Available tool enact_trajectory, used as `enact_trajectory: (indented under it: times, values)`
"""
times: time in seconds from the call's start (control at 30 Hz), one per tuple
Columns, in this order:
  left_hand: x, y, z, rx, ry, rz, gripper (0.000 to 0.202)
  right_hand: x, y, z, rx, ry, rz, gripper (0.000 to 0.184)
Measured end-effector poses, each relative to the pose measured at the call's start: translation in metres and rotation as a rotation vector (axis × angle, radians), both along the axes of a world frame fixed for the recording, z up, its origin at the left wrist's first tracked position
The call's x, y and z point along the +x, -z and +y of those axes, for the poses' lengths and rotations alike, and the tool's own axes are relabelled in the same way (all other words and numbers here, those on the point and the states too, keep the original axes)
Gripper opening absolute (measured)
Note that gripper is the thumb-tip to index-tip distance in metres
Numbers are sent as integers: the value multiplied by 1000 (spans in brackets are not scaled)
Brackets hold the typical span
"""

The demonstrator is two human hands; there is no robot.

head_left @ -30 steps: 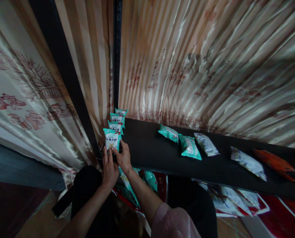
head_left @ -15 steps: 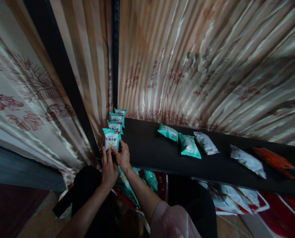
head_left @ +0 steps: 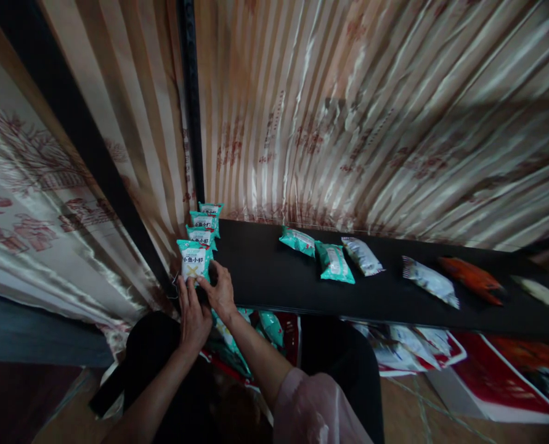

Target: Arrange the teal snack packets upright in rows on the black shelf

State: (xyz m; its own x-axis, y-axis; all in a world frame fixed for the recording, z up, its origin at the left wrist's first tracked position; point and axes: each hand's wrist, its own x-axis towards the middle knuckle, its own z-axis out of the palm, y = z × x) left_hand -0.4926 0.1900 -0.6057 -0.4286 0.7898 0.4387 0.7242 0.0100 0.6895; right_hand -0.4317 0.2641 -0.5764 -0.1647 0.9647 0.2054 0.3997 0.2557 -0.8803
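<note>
At the left end of a black shelf (head_left: 260, 271), several teal-and-white snack packets stand upright in a row, one behind another. Both hands are on the front snack packet (head_left: 193, 260). My left hand (head_left: 195, 317) has its fingers closed against the packet's lower front edge. My right hand (head_left: 221, 291) grips its lower right side, thumb in front and fingers along the side. The packet's base is hidden behind my hands.
Farther right on the shelf lie two teal packets (head_left: 335, 262), two silvery packets (head_left: 430, 282), an orange packet (head_left: 472, 279) and a pale one (head_left: 540, 291). Below are red-edged boxes of packets (head_left: 410, 346). Curtains (head_left: 274, 111) and a black post (head_left: 191, 105) border the shelf.
The view has swung slightly right, so everything sits farther left and the pale packet at the right end shows. Both hands keep their hold on the front packet.
</note>
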Motion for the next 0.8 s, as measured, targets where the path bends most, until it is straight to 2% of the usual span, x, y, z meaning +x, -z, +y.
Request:
enact_trajectory:
  times: [0.37, 0.5, 0.67, 0.8]
  values:
    - [2, -5, -6, -54, -5, 35, 74, 27, 1, -20, 20, 71, 113, 40]
    - [10, -6, -18, 6, -5, 36, 64, 43, 0, -35, 60, 93, 130, 31]
    - [35, 9, -38, 62, 117, 131, 46, 63, 1, -56, 102, 85, 106, 27]
    - [58, 24, -50, -14, 242, 114, 42, 85, 17, -69, 87, 38, 37, 26]
